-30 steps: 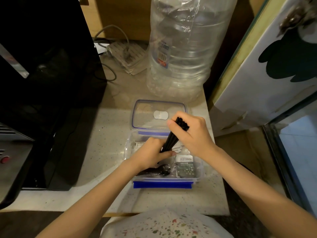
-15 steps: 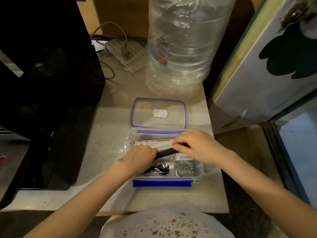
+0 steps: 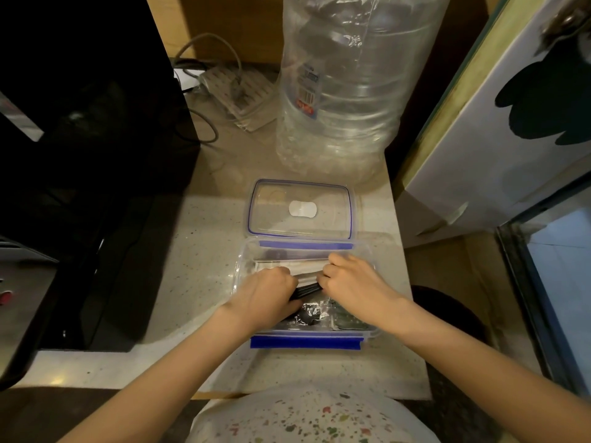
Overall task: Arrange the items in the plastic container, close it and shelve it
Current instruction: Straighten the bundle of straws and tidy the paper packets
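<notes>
Still arranging: left hand [image 3: 267,297] and right hand [image 3: 353,282] both clenched on black sticks [image 3: 305,290], laying them into clear blue-trimmed plastic container [image 3: 307,342] on counter. Transparent lid [image 3: 300,209] off behind; closing, shelving left.

The rectangular clear plastic container [image 3: 246,266] is seen to be glossy, with opaque blue plastic clips. Its clear plastic lid [image 3: 300,208] is smooth, blue-edged. The pale speckled stone-like worktop [image 3: 204,244] appears polished. The large transparent plastic water bottle [image 3: 345,87] is ribbed and shiny. The black bundle of sticks [image 3: 306,290] looks matt.
</notes>
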The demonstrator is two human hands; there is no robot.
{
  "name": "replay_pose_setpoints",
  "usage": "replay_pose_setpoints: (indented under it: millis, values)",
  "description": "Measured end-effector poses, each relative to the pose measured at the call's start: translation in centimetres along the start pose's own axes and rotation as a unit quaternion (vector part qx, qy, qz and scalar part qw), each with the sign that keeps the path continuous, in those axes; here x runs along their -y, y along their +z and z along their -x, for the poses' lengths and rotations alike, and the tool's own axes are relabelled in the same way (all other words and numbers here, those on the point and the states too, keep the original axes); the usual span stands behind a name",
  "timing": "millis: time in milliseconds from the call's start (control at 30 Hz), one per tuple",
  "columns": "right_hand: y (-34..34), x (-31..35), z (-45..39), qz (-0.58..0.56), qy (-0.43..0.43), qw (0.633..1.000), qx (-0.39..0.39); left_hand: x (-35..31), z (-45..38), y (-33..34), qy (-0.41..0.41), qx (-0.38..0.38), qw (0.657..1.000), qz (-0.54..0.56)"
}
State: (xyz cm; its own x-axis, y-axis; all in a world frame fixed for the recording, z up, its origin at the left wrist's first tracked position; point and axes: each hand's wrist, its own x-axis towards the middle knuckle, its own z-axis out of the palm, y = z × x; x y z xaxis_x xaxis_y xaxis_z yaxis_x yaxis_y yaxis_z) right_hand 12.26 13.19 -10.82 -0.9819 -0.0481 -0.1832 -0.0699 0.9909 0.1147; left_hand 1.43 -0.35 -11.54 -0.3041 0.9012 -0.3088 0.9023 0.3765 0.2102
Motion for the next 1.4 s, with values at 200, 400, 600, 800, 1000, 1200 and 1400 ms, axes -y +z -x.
replay_pose_setpoints:
  millis: [200,400,600,800,1000,1200,1400]
  values:
    - [-0.4,0.3,0.0,-0.103,0.036,0.993,0.047,-0.2,0.1,-0.2,0.002,-0.008,1.0,0.01]
    - [-2.1,-0.4,0.3,-0.185,0.067,0.98,0.004,-0.9,0.1,-0.3,-0.009,0.002,1.0,-0.009]
    - [-0.7,0.3,-2.3,-0.122,0.042,0.992,-0.002,-1.0,-0.1,0.3,-0.02,0.006,1.0,0.008]
    - [-0.8,0.9,-3.8,-0.101,-0.004,0.995,-0.002,-0.7,-0.3,1.5,-0.014,-0.007,1.0,0.026]
    - [-1.0,1.1,-4.5,-0.099,-0.013,0.994,0.047,-0.9,-0.2,1.3,-0.021,-0.016,1.0,0.017]
    - [-1.9,0.9,-5.0,-0.095,-0.033,0.991,0.085,-1.6,0.2,0.1,-0.036,-0.001,0.998,-0.055]
    - [-2.3,1.2,-5.7,-0.072,-0.035,0.993,0.085,-1.7,0.2,0.0,-0.036,0.01,0.999,-0.039]
